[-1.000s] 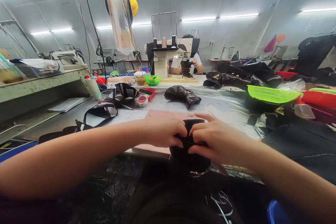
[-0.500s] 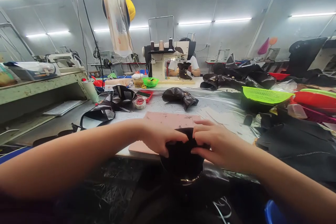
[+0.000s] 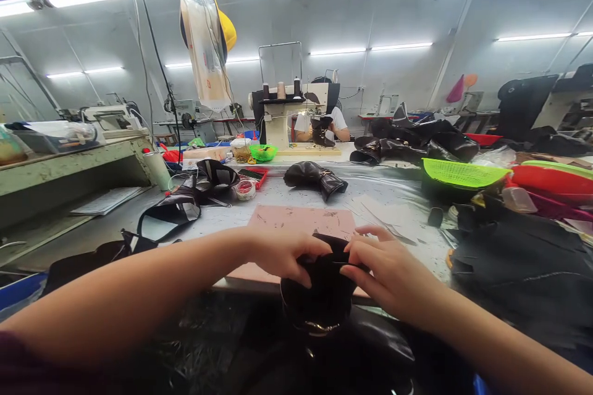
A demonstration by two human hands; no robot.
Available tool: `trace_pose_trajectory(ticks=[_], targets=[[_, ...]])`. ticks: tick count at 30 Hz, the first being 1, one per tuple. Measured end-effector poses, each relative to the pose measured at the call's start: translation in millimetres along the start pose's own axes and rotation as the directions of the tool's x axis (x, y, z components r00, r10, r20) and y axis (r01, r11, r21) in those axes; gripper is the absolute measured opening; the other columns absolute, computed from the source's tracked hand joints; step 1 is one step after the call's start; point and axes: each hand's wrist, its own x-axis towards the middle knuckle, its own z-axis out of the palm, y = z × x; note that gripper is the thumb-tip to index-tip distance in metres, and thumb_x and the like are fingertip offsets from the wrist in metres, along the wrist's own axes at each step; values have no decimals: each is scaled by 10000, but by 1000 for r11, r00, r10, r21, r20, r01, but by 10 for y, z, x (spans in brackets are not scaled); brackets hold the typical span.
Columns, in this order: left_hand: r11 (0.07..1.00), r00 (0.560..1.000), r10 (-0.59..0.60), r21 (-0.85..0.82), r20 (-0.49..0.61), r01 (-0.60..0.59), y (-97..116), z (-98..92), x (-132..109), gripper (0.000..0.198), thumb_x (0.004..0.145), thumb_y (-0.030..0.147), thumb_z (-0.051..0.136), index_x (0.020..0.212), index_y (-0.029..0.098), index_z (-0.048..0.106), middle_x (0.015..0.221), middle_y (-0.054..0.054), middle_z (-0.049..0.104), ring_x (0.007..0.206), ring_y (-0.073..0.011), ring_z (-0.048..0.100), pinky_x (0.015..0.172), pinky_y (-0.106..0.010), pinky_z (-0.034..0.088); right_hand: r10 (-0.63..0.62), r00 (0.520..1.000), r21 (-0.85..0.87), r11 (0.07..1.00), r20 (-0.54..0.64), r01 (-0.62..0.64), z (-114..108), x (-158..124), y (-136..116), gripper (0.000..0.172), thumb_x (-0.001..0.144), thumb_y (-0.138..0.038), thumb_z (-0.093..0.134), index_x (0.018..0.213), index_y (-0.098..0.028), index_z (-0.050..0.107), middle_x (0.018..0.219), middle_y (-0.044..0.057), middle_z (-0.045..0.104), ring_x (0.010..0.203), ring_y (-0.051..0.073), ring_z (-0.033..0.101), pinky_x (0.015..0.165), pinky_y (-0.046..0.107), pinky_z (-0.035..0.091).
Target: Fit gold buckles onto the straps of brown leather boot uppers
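Observation:
A dark, glossy boot upper (image 3: 319, 302) with a gold-coloured metal trim is held close to me at the table's front edge. My left hand (image 3: 296, 256) pinches the far rim of its opening, thumb inside. From the right, my right hand (image 3: 377, 259) grips the same rim with thumb and fingers, just beside the left. The black inside of the upper faces me. Beneath and behind the hands lies a pinkish board (image 3: 301, 219), its surface marked with dark flecks.
Another dark boot upper (image 3: 317, 179) lies beyond the board. More uppers (image 3: 171, 213) rest at the left, near a red tray (image 3: 259, 178). A green basket (image 3: 466, 173) and black material (image 3: 523, 265) are at the right. A co-worker (image 3: 336, 126) sits behind a sewing machine (image 3: 278, 117).
My view has tilted up slightly. The boot upper's rim has shifted under my fingers, and a flap now stands up between my hands. Both hands stay on it.

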Motion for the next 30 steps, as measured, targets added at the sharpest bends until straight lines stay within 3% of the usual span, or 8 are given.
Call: trace_pose_trajectory(ticks=[5, 10, 12, 16, 20, 24, 27, 30], targets=[[984, 993, 115, 133, 25, -117, 181, -209, 180, 334, 665, 119, 667, 974, 163, 548, 861, 23, 554, 811, -139, 498, 677, -220, 389, 2, 988, -26, 1000, -157, -6, -55, 44, -18, 209, 824, -173, 455, 624, -220, 418, 534, -40, 494, 480, 119, 459, 832, 387, 441], [984, 986, 96, 162, -138, -73, 274, -346, 189, 90, 692, 155, 656, 762, 137, 603, 685, 35, 525, 688, -122, 494, 608, -222, 381, 31, 980, 135, 989, 195, -58, -452, 88, 149, 159, 815, -278, 553, 670, -216, 533, 853, 24, 626, 841, 180, 578, 778, 320, 454], [992, 985, 94, 98, -144, -80, 228, -363, 150, 67, 688, 126, 645, 737, 131, 598, 689, 32, 521, 679, -116, 501, 606, -217, 390, 60, 959, 160, 981, 276, -107, -560, 92, 196, 178, 833, -280, 538, 669, -210, 539, 819, 18, 617, 799, 164, 570, 712, 286, 457], [996, 997, 80, -26, -15, -80, 153, -375, 113, 171, 703, 58, 585, 845, 150, 609, 764, 33, 573, 739, -113, 537, 671, -208, 419, 105, 981, 85, 989, 166, -121, -543, 97, 153, 280, 846, -264, 507, 587, -202, 420, 603, -14, 526, 649, 148, 517, 668, 285, 427], [991, 990, 98, 79, 105, -107, 248, -379, 166, 449, 651, 38, 614, 1068, 198, 562, 931, 32, 605, 857, -136, 536, 725, -211, 420, 82, 996, 38, 996, 27, -83, -401, 98, 11, 292, 819, -209, 494, 551, -207, 378, 546, -29, 479, 597, 142, 497, 689, 297, 413], [971, 991, 78, 232, -109, -51, 358, -341, 274, 143, 684, 180, 652, 826, 158, 645, 753, 29, 592, 717, -122, 516, 634, -204, 397, 134, 991, -9, 991, -23, -135, -390, 93, -24, 179, 804, -199, 503, 626, -201, 482, 747, 36, 602, 759, 190, 551, 748, 338, 415], [974, 972, 75, 223, -223, -24, 331, -290, 319, 52, 668, 181, 670, 683, 137, 645, 647, 34, 547, 643, -104, 489, 601, -199, 372, 164, 969, 104, 977, 185, -186, -465, 90, 75, 108, 803, -233, 556, 701, -198, 553, 928, 48, 624, 864, 198, 562, 729, 305, 428], [990, 969, 84, 131, -231, -54, 254, -255, 305, 51, 665, 163, 666, 699, 132, 644, 621, 41, 516, 626, -98, 469, 578, -194, 359, 172, 951, 303, 920, 258, -249, -500, 85, 189, 130, 796, -218, 581, 669, -188, 573, 785, 5, 611, 701, 133, 559, 628, 239, 425]])
